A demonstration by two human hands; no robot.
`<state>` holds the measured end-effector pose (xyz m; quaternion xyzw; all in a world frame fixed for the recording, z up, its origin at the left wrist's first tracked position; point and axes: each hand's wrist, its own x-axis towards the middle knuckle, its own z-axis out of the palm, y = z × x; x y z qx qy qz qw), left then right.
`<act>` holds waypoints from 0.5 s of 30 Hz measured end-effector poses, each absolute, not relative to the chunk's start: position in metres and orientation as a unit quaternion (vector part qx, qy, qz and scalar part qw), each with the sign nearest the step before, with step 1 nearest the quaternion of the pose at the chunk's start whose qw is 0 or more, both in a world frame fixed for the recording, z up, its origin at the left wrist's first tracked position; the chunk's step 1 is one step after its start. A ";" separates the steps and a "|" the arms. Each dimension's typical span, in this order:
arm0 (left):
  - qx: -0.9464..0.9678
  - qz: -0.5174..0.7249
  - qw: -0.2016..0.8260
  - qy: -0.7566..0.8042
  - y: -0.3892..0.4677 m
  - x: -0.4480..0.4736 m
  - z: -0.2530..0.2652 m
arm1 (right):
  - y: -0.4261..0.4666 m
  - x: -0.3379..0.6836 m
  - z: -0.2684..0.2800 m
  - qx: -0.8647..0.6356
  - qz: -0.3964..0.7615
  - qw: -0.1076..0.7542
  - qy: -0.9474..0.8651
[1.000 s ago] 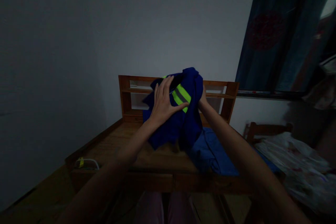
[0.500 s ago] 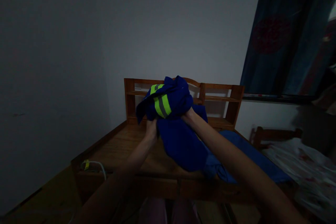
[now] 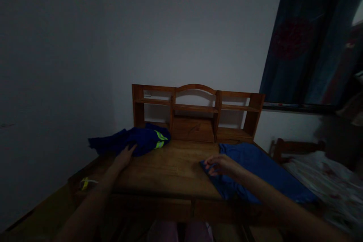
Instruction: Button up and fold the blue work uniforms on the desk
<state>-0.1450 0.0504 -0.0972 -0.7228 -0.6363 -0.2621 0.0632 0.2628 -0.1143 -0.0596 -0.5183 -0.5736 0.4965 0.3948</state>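
My left hand [image 3: 124,157] rests against the near edge of a dark blue garment [image 3: 141,140] with yellow-green and grey reflective bands, lying bunched at the back left of the wooden desk [image 3: 170,170]. Its visible fingers are apart on the fabric; some fingertips are hidden. On the right, my right hand [image 3: 219,164] is loosely curled with its fingers apart and nothing between them. It is over the left edge of a lighter blue cloth item [image 3: 261,166], which is spread across the desk's right side. Whether the hand touches that cloth I cannot tell.
A wooden shelf unit [image 3: 195,109] stands along the desk's back edge against the wall. Near the front left corner is a white cord with a yellow tag [image 3: 85,184]. To the right are a chair back [image 3: 300,145] and pale patterned bedding [image 3: 334,181]. The room is dim.
The dark blue garment, earlier bundled in both hands above the desk, has moved left and down onto the desktop. My right hand has let go of it and moved right and lower.
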 end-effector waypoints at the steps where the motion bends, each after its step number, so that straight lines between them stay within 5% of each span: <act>1: -0.728 -0.229 0.061 -0.643 0.053 -0.149 -0.109 | -0.116 0.274 -0.066 -0.527 0.503 0.399 -0.557; 5: -0.728 -0.164 0.067 -0.663 0.070 -0.153 -0.130 | -0.111 0.328 -0.082 -0.573 0.458 0.423 -0.532; 9: -0.742 -0.232 0.042 -0.627 0.049 -0.123 -0.133 | -0.101 0.384 -0.097 -0.684 0.204 0.366 -0.597; 12: -0.780 -0.338 -0.076 -0.521 -0.018 -0.083 -0.147 | -0.098 0.406 -0.115 -0.726 0.043 0.271 -0.630; 15: -0.777 -0.364 -0.255 -0.445 -0.101 -0.041 -0.176 | -0.103 0.398 -0.132 -0.738 0.003 0.190 -0.647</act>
